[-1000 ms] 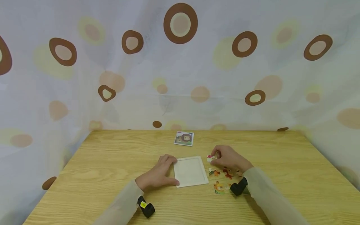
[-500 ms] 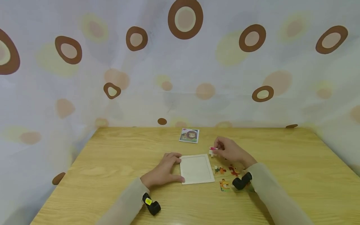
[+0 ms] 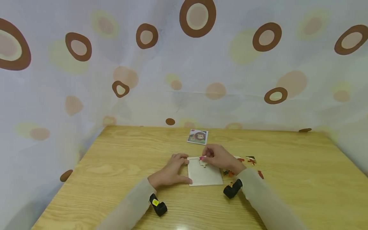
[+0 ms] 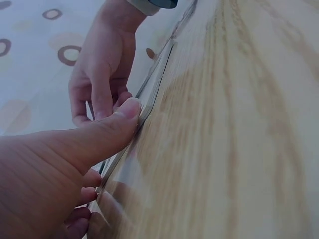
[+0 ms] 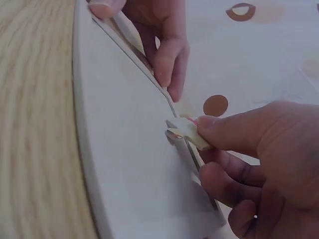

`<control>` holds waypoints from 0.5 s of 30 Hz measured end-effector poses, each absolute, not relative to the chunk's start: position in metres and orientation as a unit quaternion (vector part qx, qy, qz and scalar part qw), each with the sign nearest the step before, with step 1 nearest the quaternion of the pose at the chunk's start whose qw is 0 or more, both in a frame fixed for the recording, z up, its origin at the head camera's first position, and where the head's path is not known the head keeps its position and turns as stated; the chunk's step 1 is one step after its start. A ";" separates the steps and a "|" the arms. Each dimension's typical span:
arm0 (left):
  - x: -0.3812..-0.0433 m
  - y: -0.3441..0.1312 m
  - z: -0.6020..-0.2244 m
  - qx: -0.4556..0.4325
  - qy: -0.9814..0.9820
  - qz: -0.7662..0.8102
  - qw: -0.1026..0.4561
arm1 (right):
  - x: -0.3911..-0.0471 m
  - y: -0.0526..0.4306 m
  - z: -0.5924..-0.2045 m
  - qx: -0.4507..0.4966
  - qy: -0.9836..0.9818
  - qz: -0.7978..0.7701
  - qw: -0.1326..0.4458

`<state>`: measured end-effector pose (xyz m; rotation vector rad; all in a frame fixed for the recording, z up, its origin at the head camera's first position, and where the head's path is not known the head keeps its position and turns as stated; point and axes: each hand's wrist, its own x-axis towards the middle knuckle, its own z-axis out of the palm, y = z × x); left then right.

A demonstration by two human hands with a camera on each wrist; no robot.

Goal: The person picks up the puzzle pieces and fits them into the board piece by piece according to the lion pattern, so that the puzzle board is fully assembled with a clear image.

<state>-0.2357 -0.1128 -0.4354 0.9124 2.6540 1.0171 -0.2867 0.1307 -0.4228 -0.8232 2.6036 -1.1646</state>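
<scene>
Before spotted cloth (image 3: 155, 64), at a wooden table (image 3: 129, 147): gripping the tray (image 3: 202, 177) by its left side in the left hand (image 3: 171, 171), likely against sliding; pinching a piece (image 3: 203, 162) in the right hand (image 3: 220, 156) at the tray's far edge, presumably for fine control.

Tray (image 3: 204, 177): white, square and shallow, with a low raised rim. It lies flat on the table (image 3: 123, 153), the left hand (image 3: 171, 172) touching its left edge.

Puzzle piece (image 3: 203, 162): small, mainly white, pink marking at the upper part, interlocking tab directed at the near side. It is pinched in the right hand (image 3: 219, 157), tilted, over the tray's far portion.
</scene>
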 end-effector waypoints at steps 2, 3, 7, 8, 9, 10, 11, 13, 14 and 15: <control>-0.237 -0.111 -0.435 0.308 0.887 0.336 0.079 | -0.285 0.125 -0.423 -0.274 0.881 -0.377 0.078; -0.237 -0.110 -0.434 0.308 0.888 0.333 0.080 | -0.285 0.123 -0.423 -0.275 0.883 -0.373 0.076; -0.239 -0.110 -0.434 0.300 0.893 0.325 0.082 | -0.283 0.110 -0.424 -0.276 0.889 -0.361 0.059; -0.238 -0.111 -0.434 0.299 0.893 0.324 0.083 | -0.282 0.106 -0.425 -0.276 0.890 -0.357 0.057; -0.238 -0.111 -0.434 0.298 0.894 0.323 0.084 | -0.282 0.103 -0.425 -0.273 0.893 -0.354 0.054; -0.237 -0.112 -0.433 0.298 0.895 0.322 0.084 | -0.281 0.100 -0.425 -0.269 0.896 -0.349 0.052; -0.236 -0.112 -0.433 0.299 0.895 0.320 0.083 | -0.281 0.098 -0.425 -0.265 0.899 -0.344 0.052; -0.235 -0.112 -0.433 0.304 0.896 0.315 0.078 | -0.281 0.093 -0.424 -0.257 0.907 -0.329 0.050; -0.235 -0.112 -0.433 0.307 0.896 0.312 0.075 | -0.281 0.091 -0.423 -0.251 0.913 -0.319 0.051; -0.235 -0.112 -0.433 0.309 0.897 0.306 0.072 | -0.281 0.089 -0.422 -0.245 0.917 -0.311 0.051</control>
